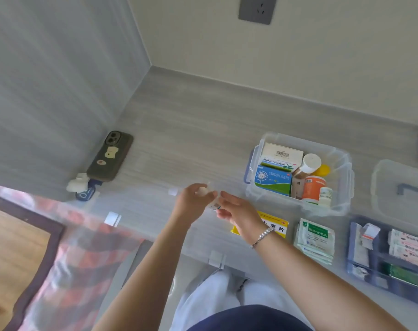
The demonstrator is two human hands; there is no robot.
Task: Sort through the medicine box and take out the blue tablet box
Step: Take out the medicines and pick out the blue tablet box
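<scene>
The clear plastic medicine box [341, 187] stands open on the grey desk at the right. Inside it lies the blue tablet box [272, 179], blue with a green band, against the left wall. A white carton [283, 152], a white-capped bottle [309, 164] and an orange bottle [313, 188] share the box. Left of the box, above the desk, my left hand [193, 201] and my right hand [239, 211] meet around a small white item [214, 205] with a barcode. Both hands pinch it; the item is blurred and mostly hidden.
A yellow carton [278, 225] and a stack of green-white sachets [315, 237] lie in front of the box. A blue divided tray [375, 254] with packets sits at the right, the clear lid [403, 187] behind it. A phone [110, 155] leans at the left wall.
</scene>
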